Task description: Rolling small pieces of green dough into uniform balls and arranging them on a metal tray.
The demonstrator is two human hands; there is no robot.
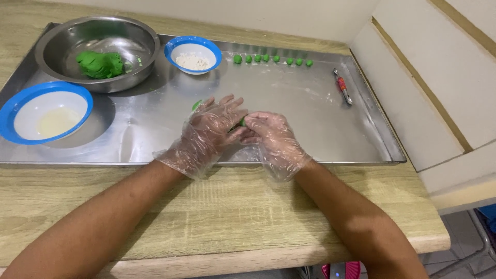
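Observation:
Both my hands wear clear plastic gloves and meet over the middle of a large steel tray (pixel 320 134). My left hand (pixel 209 129) lies flat with its fingers spread over a piece of green dough (pixel 196 105), which shows only at its far edge. My right hand (pixel 271 137) pinches the dough's other end (pixel 242 122) between its fingertips. Most of that dough is hidden under my hands. Several small green dough balls (pixel 273 59) sit in a row along the tray's far edge.
A steel bowl (pixel 67 36) holding a lump of green dough (pixel 101 64) stands at the tray's far left. A small blue-rimmed bowl (pixel 192 44) holds white powder. A larger blue-rimmed bowl (pixel 31 98) holds pale liquid. A red-handled tool (pixel 342 87) lies at the right. A wall panel (pixel 439 77) flanks the wooden table (pixel 232 206).

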